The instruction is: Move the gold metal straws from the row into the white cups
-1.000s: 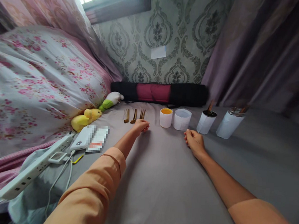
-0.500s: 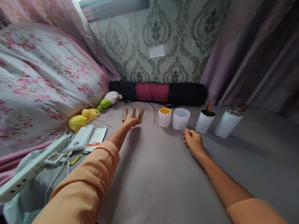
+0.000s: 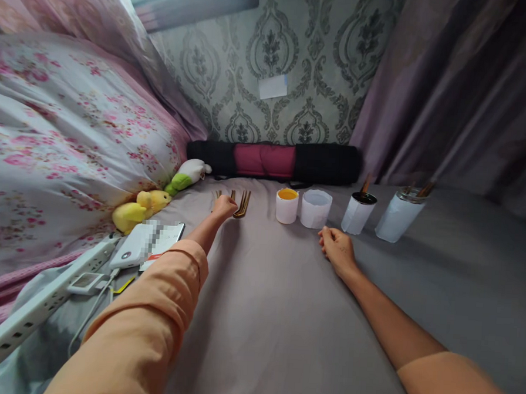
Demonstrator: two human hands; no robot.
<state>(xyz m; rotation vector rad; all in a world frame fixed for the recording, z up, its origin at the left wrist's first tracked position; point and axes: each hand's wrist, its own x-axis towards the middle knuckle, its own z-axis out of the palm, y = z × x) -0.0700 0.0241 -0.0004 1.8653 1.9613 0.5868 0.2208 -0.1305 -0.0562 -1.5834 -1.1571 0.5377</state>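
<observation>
My left hand [image 3: 224, 206] reaches to thin gold-brown sticks [image 3: 244, 204] lying in small groups on the grey sheet. Its fingers are closed among them, and whatever they pinch is hidden. The sticks nearest its right side look bent at their near end. My right hand [image 3: 337, 248] rests on the sheet with curled, closed fingers; nothing shows in them. Just beyond its fingertips stands a wide white cup [image 3: 316, 211]. Left of that cup is a smaller white cup [image 3: 286, 210] with an orange-yellow inside.
A white-wrapped can [image 3: 357, 218] and a taller white-wrapped jar [image 3: 398, 219], both with brown sticks, stand on the right. A black and maroon roll [image 3: 265, 160] lies along the wall. Plush toys [image 3: 141, 209], a white box [image 3: 132, 246] and a power strip [image 3: 41, 306] are at left.
The view has shifted slightly. My left hand has moved a little left relative to the sticks, showing more of the right-hand group. My right hand stays by the wide cup.
</observation>
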